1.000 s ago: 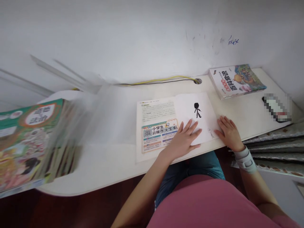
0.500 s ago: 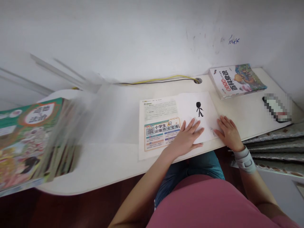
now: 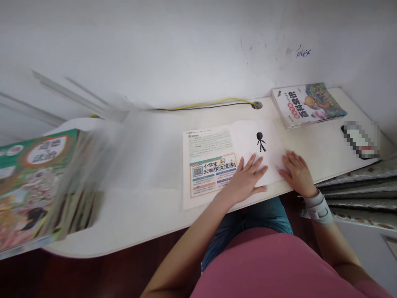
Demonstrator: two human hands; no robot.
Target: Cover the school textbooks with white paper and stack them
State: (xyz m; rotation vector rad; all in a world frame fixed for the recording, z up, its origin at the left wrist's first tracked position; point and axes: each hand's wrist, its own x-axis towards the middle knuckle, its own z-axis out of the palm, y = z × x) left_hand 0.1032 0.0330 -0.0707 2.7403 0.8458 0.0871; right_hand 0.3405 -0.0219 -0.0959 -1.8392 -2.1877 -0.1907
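An open book [image 3: 198, 202] lies on the white desk [image 3: 139, 219], its left page printed with text, a QR code and coloured boxes. The right page [image 3: 245, 132] is white and carries a black stick figure [image 3: 261, 142]. My left hand [image 3: 245, 180] rests flat with spread fingers over the inner part of that page, near the fold. At the page's right edge lies my right hand [image 3: 297, 173], fingers stretched out, partly covering a small faint drawing. Neither hand grips anything. A pale band [image 3: 319, 208] is around my right wrist.
Several stacked books [image 3: 34, 186] stand at the left, blurred on their right side. Toward the back right sits another stack of books [image 3: 307, 105]. A phone-like object [image 3: 359, 140], pixelated, lies at the far right. Yellow and black cables [image 3: 204, 104] run along the wall into a desk hole [image 3: 257, 105].
The view has shifted very slightly. Both hands keep their places on the book, and nothing has been picked up or let go.
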